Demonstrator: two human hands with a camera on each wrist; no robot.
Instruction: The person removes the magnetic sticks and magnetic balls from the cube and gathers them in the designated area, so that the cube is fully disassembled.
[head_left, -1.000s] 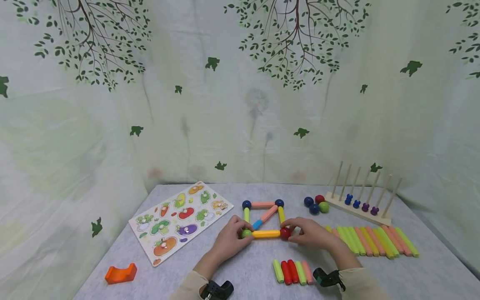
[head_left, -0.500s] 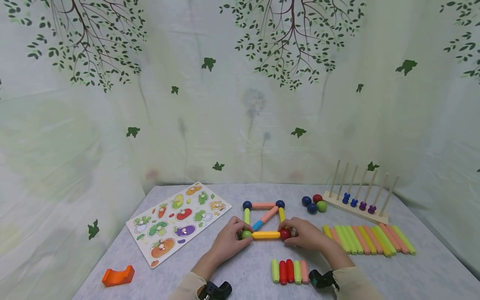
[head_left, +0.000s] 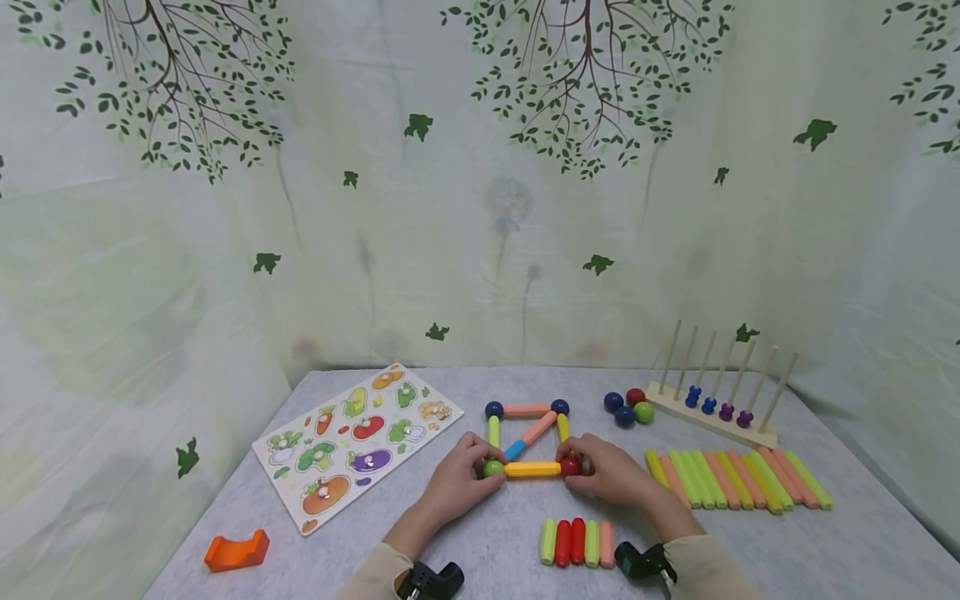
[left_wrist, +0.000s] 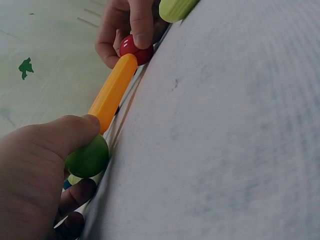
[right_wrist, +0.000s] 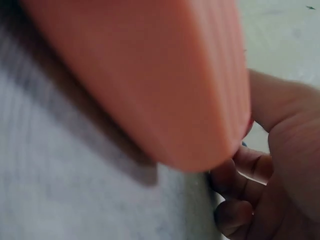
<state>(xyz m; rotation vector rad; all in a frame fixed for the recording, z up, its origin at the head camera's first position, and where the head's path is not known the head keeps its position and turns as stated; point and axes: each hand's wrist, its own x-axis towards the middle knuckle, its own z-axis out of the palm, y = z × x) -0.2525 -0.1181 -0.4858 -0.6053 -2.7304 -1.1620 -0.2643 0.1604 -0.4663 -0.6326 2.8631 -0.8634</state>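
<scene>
A flat frame of sticks and balls lies mid-table in the head view. My left hand point(head_left: 459, 477) pinches its green ball point(head_left: 492, 468) at the near left corner; my right hand point(head_left: 611, 469) pinches the red ball point(head_left: 570, 467) at the near right. An orange-yellow stick point(head_left: 532, 470) joins these two balls. Two dark blue balls, left point(head_left: 493, 409) and right point(head_left: 559, 407), make the far corners, with a salmon stick point(head_left: 527, 411) between them. A salmon stick point(head_left: 538, 428) and a blue stick point(head_left: 514, 450) run diagonally across. Light green point(head_left: 493, 430) and yellow point(head_left: 563, 427) sticks form the sides.
Close by the right wrist is a short row of sticks point(head_left: 577, 542); its salmon stick point(right_wrist: 145, 85) fills much of the right wrist view. Further right lie a longer stick row point(head_left: 738, 481), loose balls point(head_left: 624, 417) and a peg rack point(head_left: 712, 421). Left are a vegetable board point(head_left: 360, 450) and orange block point(head_left: 236, 552).
The head view has shifted slightly. My right hand has come in a little closer around the red ball. The short stick row has slid slightly left beside the right wrist. My left hand keeps its hold.
</scene>
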